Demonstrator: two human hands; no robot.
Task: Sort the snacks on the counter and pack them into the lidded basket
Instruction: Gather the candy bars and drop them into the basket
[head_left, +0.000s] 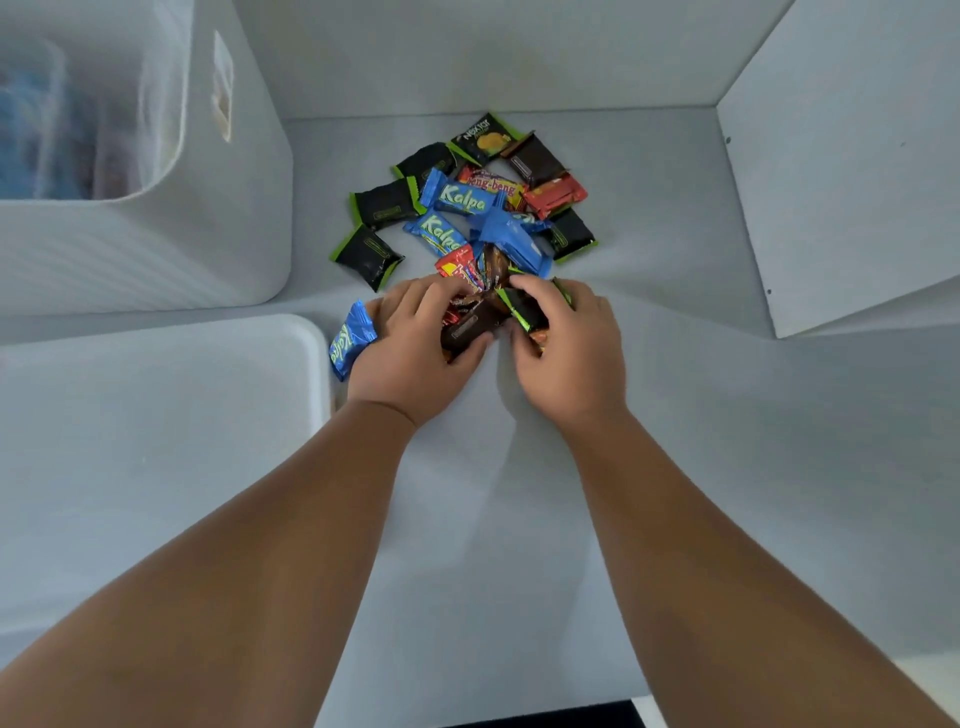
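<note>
A glossy dark-brown packet (467, 325) was gripped by curled fingers of the left hand (415, 353), a green-edged black packet (524, 309) by those of the right hand (566, 353). Beyond the fingertips crinkled foil snacks (457, 197) were heaped; the ribbed white basket (208, 249) was set further left.

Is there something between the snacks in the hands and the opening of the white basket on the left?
Nothing visible blocks the way. The basket stands open at the top; its lid lies flat on the counter beside it. The packets that the left hand and right hand grip only need lifting over its wall.
</note>
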